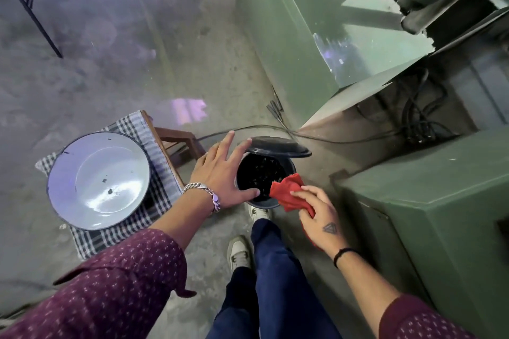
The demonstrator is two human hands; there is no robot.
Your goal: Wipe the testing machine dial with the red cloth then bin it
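Note:
The red cloth (287, 193) is crumpled in my right hand (319, 213), and its free end hangs over the near right rim of the small dark bin (261, 203) on the floor. The bin's lid (278, 146) is tipped up at the far side, so the black inside shows. My left hand (224, 173) is spread over the bin's left rim, fingers apart, with the fingertips near the lid and the thumb on the near rim. The green testing machine (297, 44) rises behind the bin; its dial is out of view.
A white enamel basin (99, 181) sits on a checked cloth (154, 201) over a low wooden stool, left of the bin. Cables (275, 127) trail across the concrete floor behind the bin. A green cabinet (429, 217) stands close on the right. My feet are just below the bin.

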